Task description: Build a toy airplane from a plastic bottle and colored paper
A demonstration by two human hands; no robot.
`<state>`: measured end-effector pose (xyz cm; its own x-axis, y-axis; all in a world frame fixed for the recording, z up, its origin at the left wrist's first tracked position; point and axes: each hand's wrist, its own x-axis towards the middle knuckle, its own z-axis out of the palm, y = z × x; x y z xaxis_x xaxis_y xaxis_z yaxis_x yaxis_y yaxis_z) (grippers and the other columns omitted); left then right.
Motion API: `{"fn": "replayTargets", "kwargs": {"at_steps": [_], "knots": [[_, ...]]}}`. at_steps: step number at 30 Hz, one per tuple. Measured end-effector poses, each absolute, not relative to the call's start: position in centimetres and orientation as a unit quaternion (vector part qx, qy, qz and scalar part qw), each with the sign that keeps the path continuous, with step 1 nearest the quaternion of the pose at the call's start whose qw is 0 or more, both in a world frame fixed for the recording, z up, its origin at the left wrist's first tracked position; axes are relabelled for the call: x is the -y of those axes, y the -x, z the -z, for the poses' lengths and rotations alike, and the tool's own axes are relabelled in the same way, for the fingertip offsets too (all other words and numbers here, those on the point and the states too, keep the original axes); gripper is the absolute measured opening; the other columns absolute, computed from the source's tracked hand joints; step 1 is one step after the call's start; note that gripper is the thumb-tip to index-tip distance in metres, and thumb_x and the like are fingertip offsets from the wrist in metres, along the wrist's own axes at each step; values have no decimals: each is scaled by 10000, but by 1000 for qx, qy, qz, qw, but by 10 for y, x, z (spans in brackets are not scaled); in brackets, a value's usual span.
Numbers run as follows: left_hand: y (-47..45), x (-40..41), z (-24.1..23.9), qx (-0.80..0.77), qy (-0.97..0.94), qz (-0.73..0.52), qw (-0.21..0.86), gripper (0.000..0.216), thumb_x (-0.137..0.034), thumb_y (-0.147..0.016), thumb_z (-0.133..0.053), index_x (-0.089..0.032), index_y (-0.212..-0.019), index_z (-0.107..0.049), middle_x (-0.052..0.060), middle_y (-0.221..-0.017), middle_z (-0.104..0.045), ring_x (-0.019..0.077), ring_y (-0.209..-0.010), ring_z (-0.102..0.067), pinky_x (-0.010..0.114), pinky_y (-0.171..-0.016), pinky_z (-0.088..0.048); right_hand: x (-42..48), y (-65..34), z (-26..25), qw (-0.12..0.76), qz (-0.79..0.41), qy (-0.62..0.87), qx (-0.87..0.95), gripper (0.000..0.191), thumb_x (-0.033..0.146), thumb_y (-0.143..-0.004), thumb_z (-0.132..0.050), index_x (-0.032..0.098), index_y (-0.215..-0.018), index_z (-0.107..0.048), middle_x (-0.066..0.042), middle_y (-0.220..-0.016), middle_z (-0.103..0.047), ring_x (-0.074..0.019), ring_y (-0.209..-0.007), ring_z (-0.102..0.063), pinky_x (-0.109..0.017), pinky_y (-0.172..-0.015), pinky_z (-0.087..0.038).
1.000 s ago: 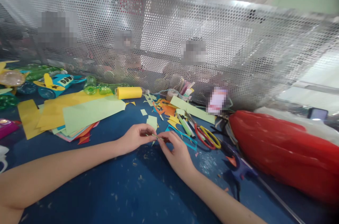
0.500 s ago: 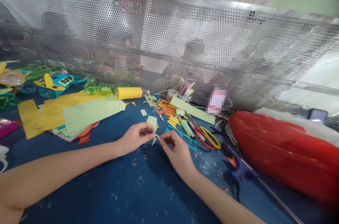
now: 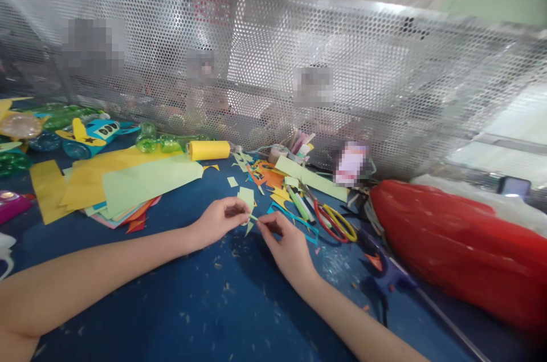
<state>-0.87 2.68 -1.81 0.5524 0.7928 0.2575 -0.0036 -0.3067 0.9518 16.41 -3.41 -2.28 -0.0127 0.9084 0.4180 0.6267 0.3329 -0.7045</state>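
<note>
Between my two hands is a small piece of light green paper (image 3: 253, 218), pinched at both ends. Thumb and fingers of my left hand (image 3: 220, 220) close on its left end. My right hand (image 3: 287, 240) grips the other end with its fingertips. Just beyond them a light green paper square (image 3: 245, 195) lies on the blue table (image 3: 205, 305), and a pointed green scrap (image 3: 249, 228) shows below the fingers. Right of my right hand are blue paper offcuts (image 3: 294, 219), markers (image 3: 301, 204) and scissors with red and yellow handles (image 3: 339, 222).
A glue gun (image 3: 391, 273) and a red plastic bag (image 3: 453, 242) lie at right. On the left are stacked paper sheets (image 3: 149, 182), a yellow-wrapped bottle (image 3: 209, 150) and a blue-and-yellow toy plane (image 3: 92, 137). A perforated metal screen (image 3: 265, 48) stands behind, people beyond it.
My fingertips have moved slightly apart, so a little more of the green paper piece shows between them. Everything else on the table looks unmoved.
</note>
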Motion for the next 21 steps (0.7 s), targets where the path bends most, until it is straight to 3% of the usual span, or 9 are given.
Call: {"fn": "replayTargets", "kwargs": {"at_steps": [8,21], "knots": [[9,-25,17,-257,-737,-385,494,111,-257,-807,-550,-156,-840,-585,13,-821,-586,145,-807,-570,286,-793,-467,33,-164,23,433,-168,528,711,158,254,-851,-501,225,-954,-617,-35,-901,-683,-175,-795,-646,-303,-739,-529],[8,-23,16,-278,-762,-362,460,104,-253,-796,-554,-156,-813,-589,9,-796,-614,142,-774,-581,276,-758,-471,34,-163,19,414,-152,563,699,96,265,-808,-561,214,-733,-595,5,-688,-657,-148,-616,-622,-245,-580,-496]]}}
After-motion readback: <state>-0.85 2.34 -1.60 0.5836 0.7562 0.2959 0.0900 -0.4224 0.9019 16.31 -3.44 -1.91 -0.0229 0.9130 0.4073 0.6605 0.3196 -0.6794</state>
